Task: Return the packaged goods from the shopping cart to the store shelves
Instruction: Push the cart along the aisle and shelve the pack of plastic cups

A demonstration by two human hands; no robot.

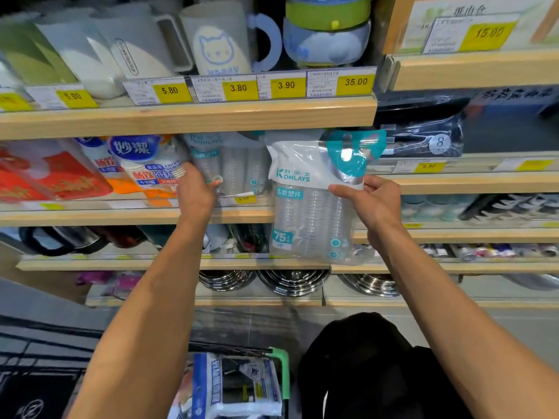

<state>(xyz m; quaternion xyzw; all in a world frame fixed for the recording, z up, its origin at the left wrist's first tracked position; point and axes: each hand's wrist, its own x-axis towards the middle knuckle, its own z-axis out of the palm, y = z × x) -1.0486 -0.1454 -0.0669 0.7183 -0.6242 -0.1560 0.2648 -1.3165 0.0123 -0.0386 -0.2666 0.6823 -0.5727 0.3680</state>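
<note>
Shelving (187, 116): wooden-edged tiers filling the far field, yellow price tags along the rails. Top tier holds pitchers, a mug with a cat print (216, 49) and stacked bowls (326, 34). Second tier holds red packs at far left, orange-and-white paper cup packs (145, 167), and shelved cup packs (233, 167) of the same brand as the held one. Lower tiers hold dark kettles and stacked steel bowls (293, 282).

Shopping cart (279, 367): near, bottom centre, green handle corner showing. Contents: one blue-and-white package (239, 388); other contents unclear.

Black bag (363, 367): near right of the cart, beside the right forearm.

Pack of clear plastic cups (314, 207): the task item, a transparent bag with a teal hanger tab, "75" on its lower left corner. It hangs upright in front of the second shelf's edge, right of the shelved cup packs, not resting on any tier. Most of the pack hangs below and left of the grip.

Right hand (375, 204): pinches the pack at its right edge just under the printed header, thumb on the front face, fingers curled behind.

Left hand (195, 192): reaches into the second tier, fingers curled around the front of the shelved cup packs, between them and the paper cup packs.
</note>
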